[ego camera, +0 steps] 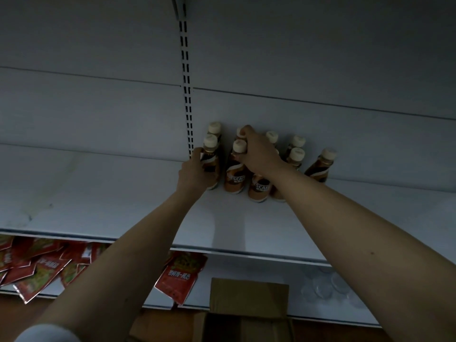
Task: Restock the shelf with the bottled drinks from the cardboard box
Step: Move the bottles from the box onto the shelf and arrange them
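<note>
Bottled drinks [235,172] on shelf [98,193], cardboard box [249,302] below

**Dim aisle, pale metal backing**

Lit weakly, grey throughout. Pale back panels [296,58] filling the upper half, crossed by thin horizontal seams. Slotted upright strip [186,77] running from 12 o'clock down toward centre. Red snack packets [42,265] heaped at 8 o'clock on a lower level. Clear plastic cups [325,285] faintly seen at 4 o'clock. Brown floor [19,314] at 7 o'clock.
</note>
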The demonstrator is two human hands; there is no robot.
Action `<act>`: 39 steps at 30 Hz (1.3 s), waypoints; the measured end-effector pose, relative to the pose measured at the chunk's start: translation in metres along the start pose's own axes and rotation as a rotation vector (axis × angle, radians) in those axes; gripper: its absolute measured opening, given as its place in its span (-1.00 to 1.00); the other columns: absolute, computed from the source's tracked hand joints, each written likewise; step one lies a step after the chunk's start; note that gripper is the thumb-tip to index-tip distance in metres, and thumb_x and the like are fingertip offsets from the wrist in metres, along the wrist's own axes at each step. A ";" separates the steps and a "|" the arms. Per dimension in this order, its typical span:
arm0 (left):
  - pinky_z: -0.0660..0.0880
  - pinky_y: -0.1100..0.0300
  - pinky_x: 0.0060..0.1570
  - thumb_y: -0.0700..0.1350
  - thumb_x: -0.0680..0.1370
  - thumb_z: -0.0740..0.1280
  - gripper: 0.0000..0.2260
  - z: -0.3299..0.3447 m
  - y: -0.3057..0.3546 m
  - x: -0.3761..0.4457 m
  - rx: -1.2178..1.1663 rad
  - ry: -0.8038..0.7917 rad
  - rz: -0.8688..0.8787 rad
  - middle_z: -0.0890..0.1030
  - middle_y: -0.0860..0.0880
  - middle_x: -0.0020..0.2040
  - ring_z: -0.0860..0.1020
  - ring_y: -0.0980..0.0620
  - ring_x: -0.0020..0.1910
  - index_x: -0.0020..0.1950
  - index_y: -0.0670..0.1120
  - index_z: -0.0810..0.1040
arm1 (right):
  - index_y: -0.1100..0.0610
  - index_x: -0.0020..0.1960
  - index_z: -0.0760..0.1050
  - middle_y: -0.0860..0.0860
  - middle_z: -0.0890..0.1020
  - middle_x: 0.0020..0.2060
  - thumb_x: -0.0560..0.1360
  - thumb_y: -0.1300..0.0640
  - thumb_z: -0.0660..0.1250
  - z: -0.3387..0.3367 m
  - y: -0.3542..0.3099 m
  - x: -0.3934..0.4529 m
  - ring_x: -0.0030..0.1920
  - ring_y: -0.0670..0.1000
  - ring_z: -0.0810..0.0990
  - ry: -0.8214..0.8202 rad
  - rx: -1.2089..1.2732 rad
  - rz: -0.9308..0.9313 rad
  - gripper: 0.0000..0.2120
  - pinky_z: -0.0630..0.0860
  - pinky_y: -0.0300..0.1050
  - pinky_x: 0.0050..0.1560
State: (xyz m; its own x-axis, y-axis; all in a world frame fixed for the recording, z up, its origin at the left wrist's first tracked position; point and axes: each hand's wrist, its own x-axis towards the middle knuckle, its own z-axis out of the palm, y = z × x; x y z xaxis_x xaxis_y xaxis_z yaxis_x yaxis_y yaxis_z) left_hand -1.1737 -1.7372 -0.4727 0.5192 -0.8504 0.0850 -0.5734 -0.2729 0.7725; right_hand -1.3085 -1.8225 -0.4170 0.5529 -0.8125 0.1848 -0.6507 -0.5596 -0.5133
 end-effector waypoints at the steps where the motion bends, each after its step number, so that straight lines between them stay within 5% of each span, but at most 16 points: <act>1: 0.47 -0.03 0.06 -0.08 0.47 0.41 -0.55 0.000 0.001 0.000 0.001 -0.011 -0.011 0.59 -0.21 0.19 0.54 -0.28 0.15 0.32 -0.14 0.39 | 0.25 0.29 0.30 0.26 0.57 0.12 0.49 0.22 0.35 -0.005 0.000 -0.001 0.12 0.23 0.57 -0.013 0.012 0.019 -0.58 0.43 -0.04 -0.02; 8: 0.43 -0.02 0.11 -0.07 0.49 0.40 -0.41 -0.006 0.018 -0.005 -0.004 0.144 0.050 0.45 -0.18 0.33 0.46 -0.20 0.25 0.46 -0.09 0.25 | 0.21 0.24 0.39 0.25 0.60 0.01 0.50 0.23 0.32 -0.033 -0.002 -0.008 0.04 0.24 0.58 0.047 -0.030 0.034 -0.67 0.48 -0.01 -0.08; 12: 0.45 -0.04 0.04 -0.13 0.45 0.43 -0.55 -0.007 0.030 -0.009 0.200 0.307 0.351 0.52 -0.17 0.20 0.45 -0.22 0.16 0.32 -0.13 0.45 | 0.26 0.23 0.41 0.27 0.54 0.13 0.47 0.20 0.35 -0.046 0.005 -0.014 0.15 0.26 0.52 0.009 -0.176 0.082 -0.64 0.47 0.03 0.05; 15: 0.42 0.02 -0.08 -0.13 0.42 0.45 -0.67 -0.002 0.043 -0.006 0.322 0.292 0.574 0.61 -0.17 0.06 0.53 -0.23 0.05 0.16 -0.15 0.57 | 0.28 0.15 0.46 0.27 0.56 0.15 0.45 0.19 0.40 -0.042 0.011 -0.019 0.18 0.25 0.53 -0.092 -0.267 0.140 -0.68 0.47 0.01 0.06; 18: 0.46 -0.04 0.00 -0.21 0.38 0.46 -0.58 0.006 0.053 0.002 0.403 0.150 0.675 0.61 -0.18 0.15 0.55 -0.24 0.11 0.23 -0.16 0.57 | 0.19 -0.10 0.42 0.27 0.58 0.04 0.49 0.30 0.33 -0.032 0.018 -0.023 0.08 0.22 0.57 -0.116 -0.239 0.176 -0.91 0.44 -0.03 -0.06; 22: 0.52 -0.05 -0.01 -0.27 0.36 0.41 -0.58 0.013 0.054 0.015 0.475 0.015 0.703 0.62 -0.24 0.13 0.58 -0.28 0.07 0.22 -0.22 0.57 | 0.06 -0.36 0.21 0.21 0.51 -0.15 0.48 0.35 0.25 -0.026 0.028 -0.016 -0.08 0.16 0.52 -0.057 -0.182 0.141 -0.64 0.40 -0.07 -0.14; 27: 0.50 -0.04 0.03 -0.15 0.44 0.41 -0.63 0.015 0.050 0.020 0.474 -0.016 0.706 0.61 -0.17 0.16 0.57 -0.21 0.10 0.25 -0.16 0.55 | 0.08 -0.34 0.25 0.20 0.56 -0.16 0.46 0.30 0.32 -0.022 0.031 -0.010 -0.05 0.20 0.58 -0.035 -0.167 0.113 -0.68 0.33 -0.09 -0.17; 30: 0.43 0.00 0.11 -0.11 0.54 0.31 -0.77 0.002 0.049 0.024 0.384 0.158 0.756 0.64 -0.12 0.09 0.56 -0.17 0.08 0.18 -0.11 0.59 | 0.22 -0.05 0.49 0.22 0.61 0.02 0.49 0.13 0.36 -0.032 0.026 -0.005 0.06 0.22 0.58 -0.123 -0.187 0.082 -0.85 0.44 -0.03 -0.09; 32: 0.42 0.04 0.14 -0.16 0.58 0.24 -0.75 -0.010 0.052 0.031 0.230 0.273 0.597 0.62 -0.15 0.17 0.55 -0.18 0.14 0.22 -0.13 0.58 | 0.25 0.09 0.52 0.23 0.61 0.06 0.53 0.06 0.32 -0.046 0.022 0.005 0.07 0.24 0.58 -0.082 -0.165 0.097 -0.73 0.53 0.06 0.04; 35: 0.41 0.12 0.15 -0.08 0.61 0.22 -0.68 -0.023 0.052 0.051 0.069 0.173 0.178 0.51 -0.17 0.30 0.50 -0.15 0.23 0.37 -0.06 0.45 | 0.29 0.09 0.52 0.25 0.60 0.08 0.57 0.14 0.23 -0.061 0.026 0.024 0.09 0.24 0.57 0.107 -0.166 0.098 -0.77 0.52 0.05 0.09; 39: 0.52 0.02 0.19 0.03 0.55 0.32 -0.61 -0.025 0.051 0.081 -0.066 -0.050 -0.063 0.55 -0.19 0.27 0.58 -0.17 0.15 0.36 -0.01 0.47 | 0.29 0.31 0.42 0.23 0.50 0.28 0.55 0.18 0.27 -0.060 0.040 0.041 0.28 0.23 0.48 -0.104 -0.281 0.233 -0.64 0.46 0.01 0.27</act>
State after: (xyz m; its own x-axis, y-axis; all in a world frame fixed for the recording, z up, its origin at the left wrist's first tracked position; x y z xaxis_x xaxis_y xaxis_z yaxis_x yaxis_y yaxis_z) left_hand -1.1446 -1.8090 -0.4107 0.5201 -0.8541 0.0044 -0.4966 -0.2981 0.8152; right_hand -1.3430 -1.8879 -0.3791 0.4141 -0.9102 -0.0029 -0.8744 -0.3969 -0.2791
